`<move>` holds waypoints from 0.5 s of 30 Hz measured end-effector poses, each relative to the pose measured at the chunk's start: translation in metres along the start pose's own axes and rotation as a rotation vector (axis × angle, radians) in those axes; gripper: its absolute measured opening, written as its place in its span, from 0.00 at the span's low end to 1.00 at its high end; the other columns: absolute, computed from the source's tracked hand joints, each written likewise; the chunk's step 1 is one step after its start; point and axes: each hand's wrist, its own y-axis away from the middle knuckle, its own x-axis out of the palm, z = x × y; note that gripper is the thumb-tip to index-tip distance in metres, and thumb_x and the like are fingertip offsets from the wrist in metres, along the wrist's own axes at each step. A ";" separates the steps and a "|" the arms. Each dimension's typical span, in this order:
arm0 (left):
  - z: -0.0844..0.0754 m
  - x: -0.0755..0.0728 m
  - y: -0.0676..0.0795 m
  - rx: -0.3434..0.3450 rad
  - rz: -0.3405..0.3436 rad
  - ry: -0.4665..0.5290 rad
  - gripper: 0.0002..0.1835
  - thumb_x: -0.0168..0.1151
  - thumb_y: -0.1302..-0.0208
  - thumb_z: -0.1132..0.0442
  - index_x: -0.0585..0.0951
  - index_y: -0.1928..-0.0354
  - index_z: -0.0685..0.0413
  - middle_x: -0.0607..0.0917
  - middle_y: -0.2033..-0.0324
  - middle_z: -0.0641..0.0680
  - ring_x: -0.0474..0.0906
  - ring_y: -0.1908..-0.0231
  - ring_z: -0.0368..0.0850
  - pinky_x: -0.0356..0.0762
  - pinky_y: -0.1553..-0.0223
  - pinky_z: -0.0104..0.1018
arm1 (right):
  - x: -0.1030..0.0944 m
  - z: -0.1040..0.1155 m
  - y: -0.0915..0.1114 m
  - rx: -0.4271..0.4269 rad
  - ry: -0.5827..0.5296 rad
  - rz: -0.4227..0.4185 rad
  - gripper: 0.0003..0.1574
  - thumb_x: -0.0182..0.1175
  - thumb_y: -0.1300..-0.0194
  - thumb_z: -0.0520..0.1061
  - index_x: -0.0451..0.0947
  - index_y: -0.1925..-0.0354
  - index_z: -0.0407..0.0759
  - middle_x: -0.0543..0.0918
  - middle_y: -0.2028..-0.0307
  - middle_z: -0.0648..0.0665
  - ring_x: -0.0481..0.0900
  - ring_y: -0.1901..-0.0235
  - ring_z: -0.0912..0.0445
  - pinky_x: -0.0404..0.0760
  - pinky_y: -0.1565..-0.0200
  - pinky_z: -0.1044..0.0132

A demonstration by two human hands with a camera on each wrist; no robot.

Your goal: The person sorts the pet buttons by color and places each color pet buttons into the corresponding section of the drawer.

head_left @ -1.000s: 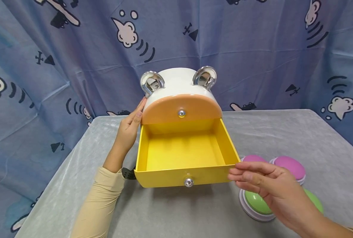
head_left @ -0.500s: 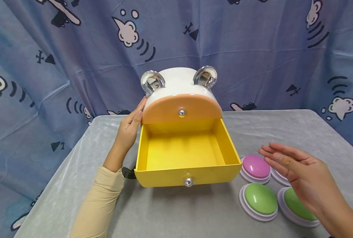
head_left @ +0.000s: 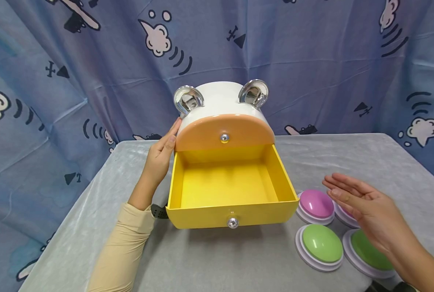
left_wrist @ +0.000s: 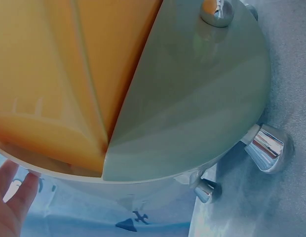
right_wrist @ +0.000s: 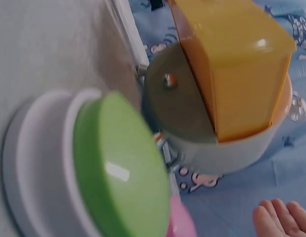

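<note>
Yellow drawer (head_left: 227,184) out, I judge opening done; my left hand (head_left: 159,159) braces the box (head_left: 207,133) straight-fingered, right hand (head_left: 374,214) hovers empty, and any next move needs that brace.

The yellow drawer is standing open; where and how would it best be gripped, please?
I would pinch the yellow drawer's round silver knob, coming from the front: it sticks out at the middle of the front wall, with nothing covering it.
</note>
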 end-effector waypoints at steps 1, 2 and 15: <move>0.000 0.000 0.000 0.001 -0.001 0.000 0.24 0.40 0.19 0.56 0.64 0.26 0.46 0.63 0.25 0.42 0.56 0.25 0.33 0.53 0.23 0.34 | -0.002 -0.002 -0.001 0.013 0.025 -0.004 0.22 0.55 0.27 0.36 0.79 0.46 0.61 0.87 0.51 0.62 0.85 0.53 0.68 0.85 0.56 0.74; 0.000 0.001 0.000 0.002 0.000 0.002 0.24 0.39 0.19 0.56 0.65 0.26 0.46 0.63 0.25 0.42 0.56 0.25 0.33 0.53 0.23 0.34 | -0.004 -0.003 -0.002 0.033 0.057 -0.019 0.21 0.56 0.28 0.37 0.78 0.46 0.63 0.86 0.52 0.64 0.85 0.54 0.70 0.85 0.57 0.76; 0.002 0.002 -0.001 0.000 -0.007 -0.002 0.24 0.39 0.19 0.56 0.65 0.26 0.46 0.64 0.25 0.42 0.57 0.25 0.33 0.53 0.23 0.33 | -0.029 -0.017 -0.012 0.055 0.399 -0.045 0.42 0.60 0.28 0.47 0.54 0.23 0.49 0.79 0.50 0.75 0.78 0.52 0.80 0.78 0.62 0.85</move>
